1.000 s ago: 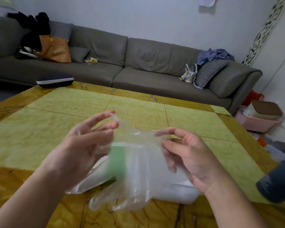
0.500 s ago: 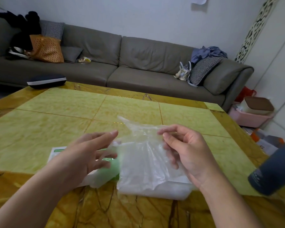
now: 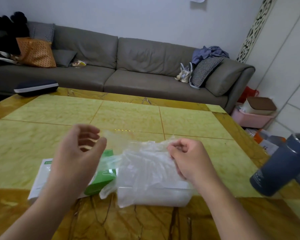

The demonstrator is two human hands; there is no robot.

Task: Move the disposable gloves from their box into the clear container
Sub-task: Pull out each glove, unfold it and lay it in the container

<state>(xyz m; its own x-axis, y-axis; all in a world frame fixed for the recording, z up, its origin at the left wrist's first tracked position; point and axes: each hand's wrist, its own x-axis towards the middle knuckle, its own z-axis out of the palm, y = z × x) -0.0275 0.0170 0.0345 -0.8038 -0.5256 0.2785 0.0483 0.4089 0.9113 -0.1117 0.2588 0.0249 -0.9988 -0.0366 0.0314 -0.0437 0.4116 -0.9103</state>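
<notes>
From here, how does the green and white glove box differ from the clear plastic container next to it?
The green and white cardboard glove box is opaque and lies flat behind the left hand; the clear plastic container is see-through. Thin clear plastic gloves are draped over the container and pinched by the right hand; only a stray piece trails by the box. Both rest on the yellow-green marble table, side by side.

a crumpled bunch of thin, see-through plastic disposable gloves [image 3: 145,163] is draped over the frosted clear plastic rectangular container [image 3: 170,196], which sits at the near edge. one loose glove end hangs off to its left. just left lies the flat white-and-green cardboard glove box [image 3: 100,181], tilted, touching the gloves.
</notes>
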